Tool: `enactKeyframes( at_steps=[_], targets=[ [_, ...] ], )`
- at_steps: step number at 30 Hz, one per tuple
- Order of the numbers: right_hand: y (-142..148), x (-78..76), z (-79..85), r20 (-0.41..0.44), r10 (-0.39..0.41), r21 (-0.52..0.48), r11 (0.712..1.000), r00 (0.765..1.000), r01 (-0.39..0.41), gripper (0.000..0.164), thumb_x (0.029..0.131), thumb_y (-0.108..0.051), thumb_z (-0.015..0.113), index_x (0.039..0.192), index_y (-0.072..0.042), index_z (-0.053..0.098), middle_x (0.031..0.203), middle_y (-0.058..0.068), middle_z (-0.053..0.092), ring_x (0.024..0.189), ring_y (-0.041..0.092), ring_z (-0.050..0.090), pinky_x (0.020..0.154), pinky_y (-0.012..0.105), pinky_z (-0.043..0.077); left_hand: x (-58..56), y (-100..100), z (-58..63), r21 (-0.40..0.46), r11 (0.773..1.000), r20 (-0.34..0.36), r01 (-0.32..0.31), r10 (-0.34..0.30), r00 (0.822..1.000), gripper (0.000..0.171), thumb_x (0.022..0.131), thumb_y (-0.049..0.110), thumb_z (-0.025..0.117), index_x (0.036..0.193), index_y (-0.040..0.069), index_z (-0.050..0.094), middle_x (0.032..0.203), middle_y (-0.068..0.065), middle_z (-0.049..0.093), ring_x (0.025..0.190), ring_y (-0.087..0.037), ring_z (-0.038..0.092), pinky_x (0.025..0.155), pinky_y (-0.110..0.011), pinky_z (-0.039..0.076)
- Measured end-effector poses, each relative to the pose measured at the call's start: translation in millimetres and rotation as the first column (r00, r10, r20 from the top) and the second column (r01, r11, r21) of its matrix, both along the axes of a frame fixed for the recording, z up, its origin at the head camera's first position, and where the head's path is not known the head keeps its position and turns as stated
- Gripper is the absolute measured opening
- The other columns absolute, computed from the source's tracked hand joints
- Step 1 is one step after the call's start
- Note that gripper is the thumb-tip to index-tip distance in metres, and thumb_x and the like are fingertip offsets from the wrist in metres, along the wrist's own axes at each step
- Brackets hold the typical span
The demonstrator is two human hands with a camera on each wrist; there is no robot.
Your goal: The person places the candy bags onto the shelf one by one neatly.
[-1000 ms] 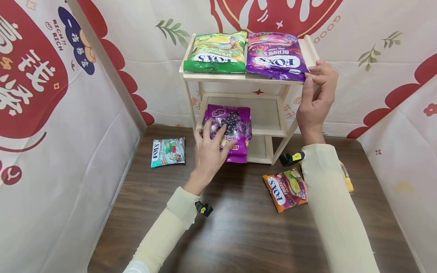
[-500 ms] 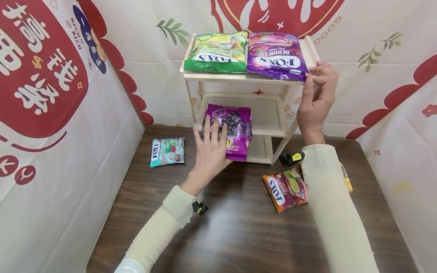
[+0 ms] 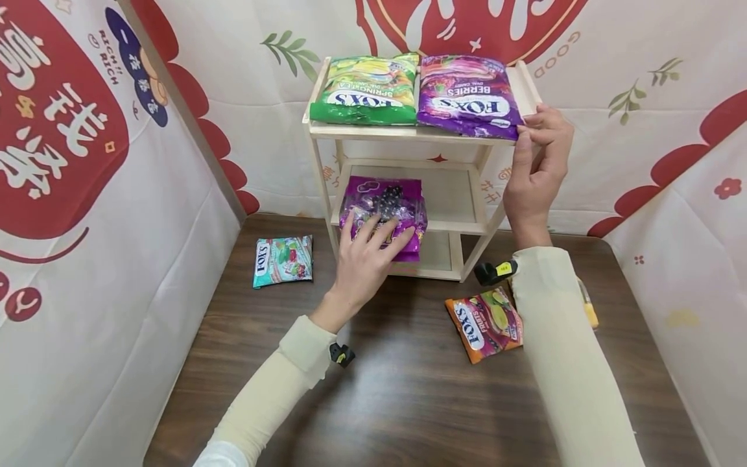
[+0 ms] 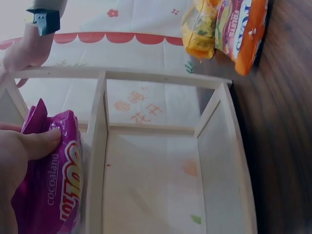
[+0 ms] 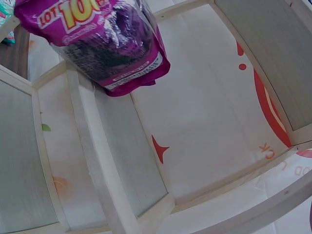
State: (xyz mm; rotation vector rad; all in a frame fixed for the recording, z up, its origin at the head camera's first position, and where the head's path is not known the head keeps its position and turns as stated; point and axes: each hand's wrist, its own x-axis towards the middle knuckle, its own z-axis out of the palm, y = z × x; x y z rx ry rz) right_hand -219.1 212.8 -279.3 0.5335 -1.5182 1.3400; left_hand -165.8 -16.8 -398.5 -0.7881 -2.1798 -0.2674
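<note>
A purple Lot 100 candy bag (image 3: 411,201) lies on the middle shelf of a small pale wooden rack (image 3: 452,188), at its left side. My left hand (image 3: 363,264) holds this bag from the front, fingers spread over its upper face. In the left wrist view, the thumb bends against the end of the bag (image 4: 53,190). The bag's far end (image 5: 117,73) overlies the shelf in the right wrist view. With thumb and fingers, my right hand (image 3: 538,175) grips the rack's top right corner, beside a purple Fox's Berries bag (image 3: 467,94).
A green Fox's bag (image 3: 370,87) shares the top shelf. On the brown table (image 3: 408,402) lie a teal Fox's bag (image 3: 284,259) at left and an orange Fox's Fruits bag (image 3: 484,324) at right. A yellow packet (image 4: 200,29) is partly hidden behind the right sleeve.
The Lot 100 bag has moved a little deeper onto the middle shelf, the left hand following with its fingers now more bent over it. The right hand keeps its grip on the rack.
</note>
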Motion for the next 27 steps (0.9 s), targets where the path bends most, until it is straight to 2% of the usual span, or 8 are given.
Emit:
enactKeyframes(
  at_steps=[3,8,13,21,24,27],
  targets=[
    [0,0.6,0.6,0.002,0.000,-0.001,1.000,1.000,0.000,0.018,0.088,-0.005,0.049,0.092,0.012,0.053,0.108,0.012,0.055,0.122,0.028,0.042,0.110,0.040,0.029,-6.1,-3,4.1,-0.007,1.000,0.018,0.026,-0.025,1.000,0.053,0.074,0.016,0.082,0.123,0.027,0.064,0.123,-0.005,0.063,0.118,-0.033,0.053,0.106,-0.063,0.024],
    [1,1.2,1.2,0.002,0.001,-0.004,1.000,1.000,-0.001,0.019,0.087,-0.006,0.049,0.092,0.012,0.052,0.108,0.010,0.055,0.122,0.028,0.042,0.109,0.040,0.029,-19.0,-8,8.9,-0.004,0.998,0.037,0.064,-0.064,0.997,0.051,0.076,0.016,0.081,0.123,0.027,0.064,0.123,-0.004,0.063,0.118,-0.032,0.053,0.105,-0.062,0.026],
    [1,0.6,0.5,-0.010,0.015,-0.019,1.000,1.000,-0.015,0.017,0.087,-0.004,0.050,0.092,0.012,0.053,0.107,0.011,0.055,0.121,0.030,0.042,0.109,0.041,0.029,-29.0,-11,10.6,-0.019,0.999,0.037,0.050,-0.049,0.998,0.054,0.074,0.020,0.083,0.124,0.028,0.064,0.123,-0.004,0.062,0.117,-0.032,0.053,0.104,-0.063,0.028],
    [3,-0.4,0.6,-0.009,0.013,-0.015,1.000,1.000,-0.013,0.017,0.088,-0.004,0.050,0.093,0.012,0.053,0.108,0.011,0.055,0.122,0.031,0.042,0.110,0.041,0.029,-46.2,-11,15.7,-0.061,0.998,0.078,0.013,-0.009,0.997,0.055,0.075,0.021,0.082,0.125,0.028,0.061,0.125,-0.003,0.060,0.120,-0.030,0.051,0.106,-0.059,0.028],
    [3,0.2,-0.2,0.001,0.022,-0.009,1.000,1.000,-0.022,0.019,0.088,-0.004,0.049,0.094,0.014,0.052,0.109,0.009,0.054,0.123,0.030,0.041,0.109,0.041,0.030,-45.1,-12,14.3,-0.080,0.997,0.078,-0.007,0.013,0.997,0.053,0.079,0.027,0.079,0.128,0.027,0.059,0.127,-0.004,0.059,0.120,-0.030,0.050,0.106,-0.057,0.030],
    [2,2.0,0.6,0.016,0.025,-0.005,1.000,1.000,-0.025,0.019,0.087,-0.003,0.048,0.095,0.013,0.052,0.110,0.009,0.054,0.124,0.029,0.041,0.109,0.040,0.030,-37.5,-11,12.5,-0.102,0.994,0.061,-0.028,0.034,0.998,0.051,0.083,0.033,0.075,0.130,0.025,0.058,0.129,-0.007,0.058,0.120,-0.031,0.050,0.104,-0.054,0.033]
  ],
)
